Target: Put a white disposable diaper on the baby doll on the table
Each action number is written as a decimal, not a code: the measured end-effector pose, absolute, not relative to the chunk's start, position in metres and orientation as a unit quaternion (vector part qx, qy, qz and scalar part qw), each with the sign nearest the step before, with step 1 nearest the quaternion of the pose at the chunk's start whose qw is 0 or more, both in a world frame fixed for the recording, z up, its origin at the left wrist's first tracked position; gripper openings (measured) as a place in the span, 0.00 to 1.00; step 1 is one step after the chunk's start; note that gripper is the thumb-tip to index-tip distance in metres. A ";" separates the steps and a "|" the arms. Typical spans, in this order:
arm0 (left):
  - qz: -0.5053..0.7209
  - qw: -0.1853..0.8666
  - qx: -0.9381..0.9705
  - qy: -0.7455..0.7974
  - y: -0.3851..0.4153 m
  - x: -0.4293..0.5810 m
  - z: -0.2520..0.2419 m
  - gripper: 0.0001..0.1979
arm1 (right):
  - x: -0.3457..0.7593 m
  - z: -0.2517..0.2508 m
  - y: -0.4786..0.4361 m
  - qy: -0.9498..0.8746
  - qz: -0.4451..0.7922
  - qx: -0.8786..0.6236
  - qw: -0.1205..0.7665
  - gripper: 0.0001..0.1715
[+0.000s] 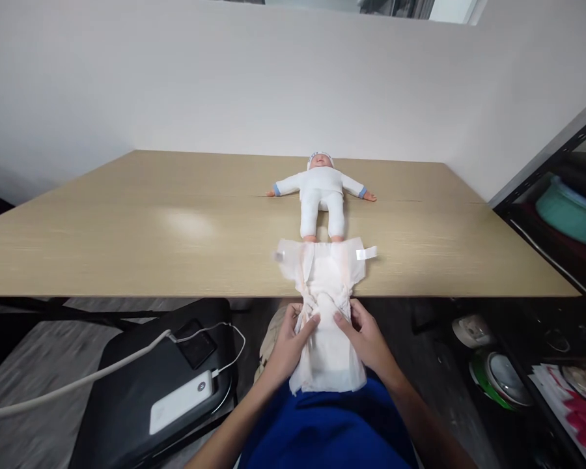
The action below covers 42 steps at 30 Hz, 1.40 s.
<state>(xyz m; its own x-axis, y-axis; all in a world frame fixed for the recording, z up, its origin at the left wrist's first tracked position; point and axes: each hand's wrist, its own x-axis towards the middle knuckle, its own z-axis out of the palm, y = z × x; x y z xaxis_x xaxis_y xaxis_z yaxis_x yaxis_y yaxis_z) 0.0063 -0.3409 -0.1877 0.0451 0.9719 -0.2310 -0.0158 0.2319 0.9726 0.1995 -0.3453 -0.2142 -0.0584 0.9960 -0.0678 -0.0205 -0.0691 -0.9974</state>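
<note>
A white diaper lies unfolded over the near edge of the wooden table, its lower half hanging down onto my lap. My left hand grips the diaper's left side, thumb on top. My right hand grips its right side the same way. Both hands are below the table edge, pinching the crumpled middle of the diaper. A baby doll in a white suit and cap lies on its back just beyond the diaper, arms spread, feet towards me.
A black chair at my left holds a white power bank, a dark phone and a white cable. A metal shelf with bowls and boxes stands at the right. A white wall runs behind the table.
</note>
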 end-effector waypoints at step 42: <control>0.044 -0.083 0.985 0.147 -0.070 0.003 -0.136 0.37 | 0.166 -0.204 -0.251 -0.808 0.100 -0.536 0.225 0.36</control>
